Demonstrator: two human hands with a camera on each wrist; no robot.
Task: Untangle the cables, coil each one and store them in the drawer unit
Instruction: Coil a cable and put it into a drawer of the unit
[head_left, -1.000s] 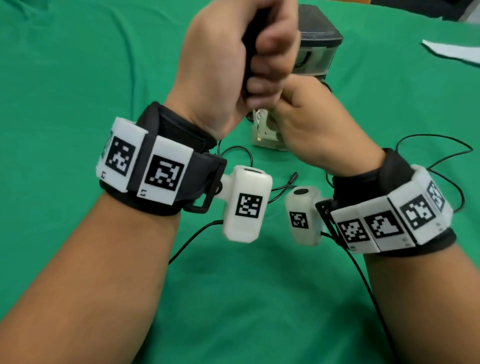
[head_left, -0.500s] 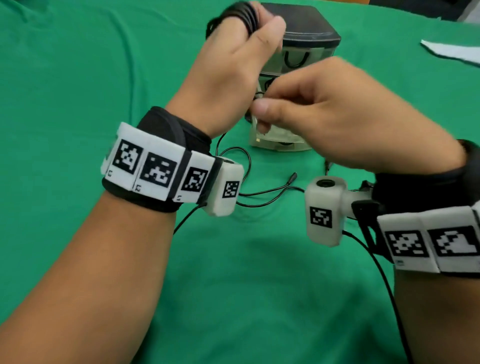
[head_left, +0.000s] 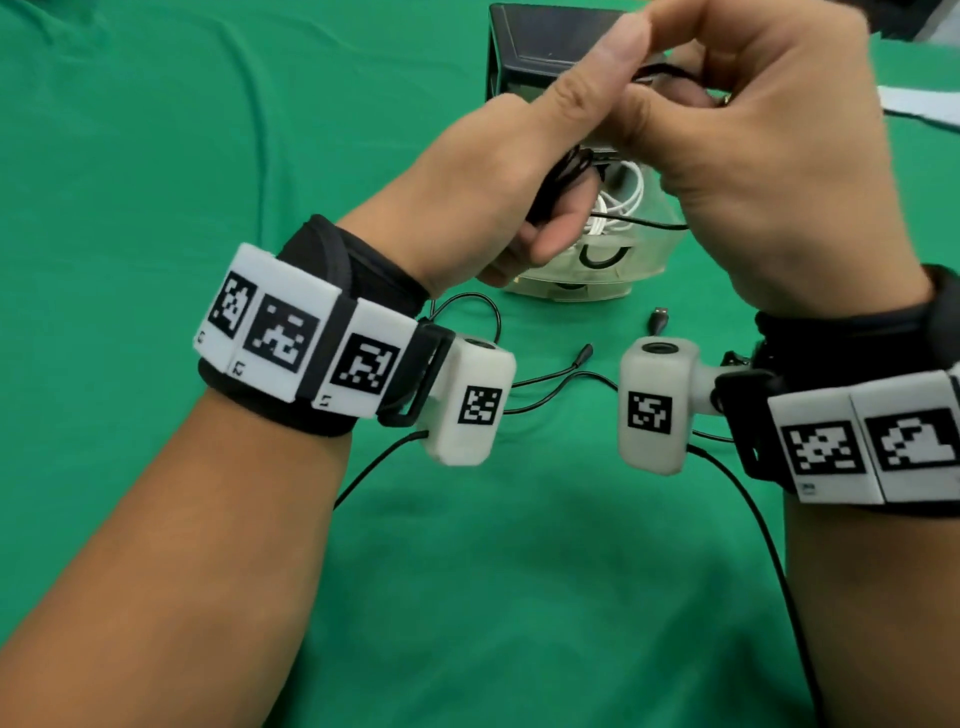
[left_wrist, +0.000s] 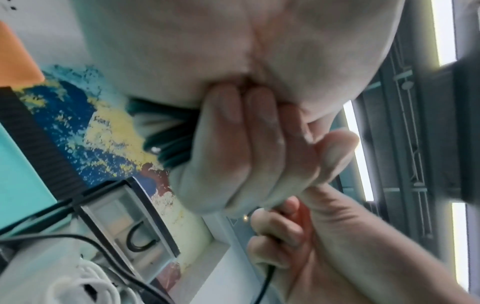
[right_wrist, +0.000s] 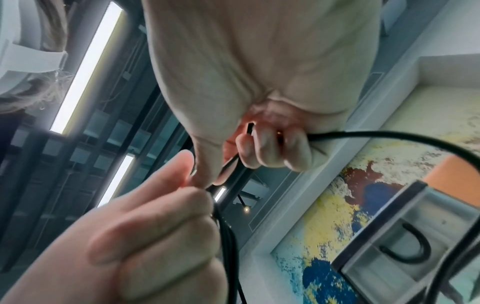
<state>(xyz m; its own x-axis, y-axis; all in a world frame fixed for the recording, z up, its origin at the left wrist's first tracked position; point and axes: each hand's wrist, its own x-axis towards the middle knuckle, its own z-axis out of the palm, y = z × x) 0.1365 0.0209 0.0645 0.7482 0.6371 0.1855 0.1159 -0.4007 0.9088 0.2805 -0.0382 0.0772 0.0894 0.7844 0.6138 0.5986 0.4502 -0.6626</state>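
Your left hand (head_left: 524, 156) is curled tight round a bundle of black cable (left_wrist: 166, 142); the loops show between palm and fingers. Your right hand (head_left: 753, 171) is curled too, with the free run of the same cable (right_wrist: 389, 136) passing through the fingers (right_wrist: 270, 148) and arcing away to the side. The two hands touch at the fingertips, where the strand crosses from one to the other.

Just below and beyond your fingers stands the drawer unit (head_left: 524, 47). One clear drawer (head_left: 639, 260) is pulled open toward you. A coiled white cable (head_left: 618, 208) already lies in it. A thin black strand runs across the open drawer; whether it belongs to the cable in hand cannot be told.

Nearer your wrists, on the green cloth (head_left: 208, 130), loose black leads remain: one barrel plug (head_left: 584, 356) and one USB plug (head_left: 660, 319), with slack strands between them. Whether these are the ends of one cable or two cannot be told.

Status, judged from the layout:
- Done: white cable coiled and stored.
- In progress: black cable, partly coiled, not yet stored.
- Left: finish this coil, place it in the drawer unit, then deal with whatever lead stays on the cloth and close the drawer.
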